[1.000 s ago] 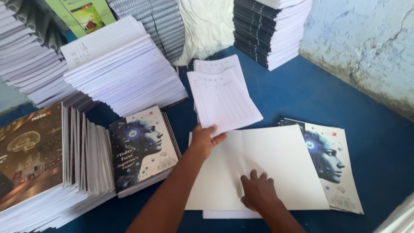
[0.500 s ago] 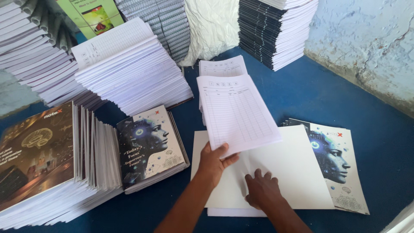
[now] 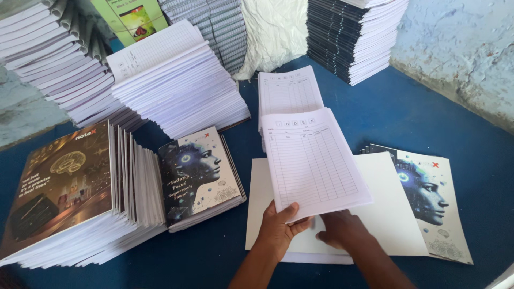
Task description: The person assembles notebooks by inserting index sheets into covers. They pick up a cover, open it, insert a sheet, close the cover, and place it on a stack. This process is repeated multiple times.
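1. Head view: the left hand [image 3: 278, 227] has its grip clamped on the near edge of a ruled page bundle [image 3: 313, 160], thumb on top, fingers beneath.
2. The bundle tilts up and away from the person, long axis running from the hand toward the far side, above the blank white sheet [image 3: 391, 214].
3. The right hand [image 3: 342, 230] lies flat on that white sheet just beside the left, partly under the bundle's near corner; its grip is spread, holding nothing.
4. More ruled pages [image 3: 289, 91] lie beyond on the blue bench [image 3: 455, 118].
5. A printed cover [image 3: 428, 203] shows under the sheet's right edge; a cover stack [image 3: 198, 176] sits left.
6. No containers in sight.
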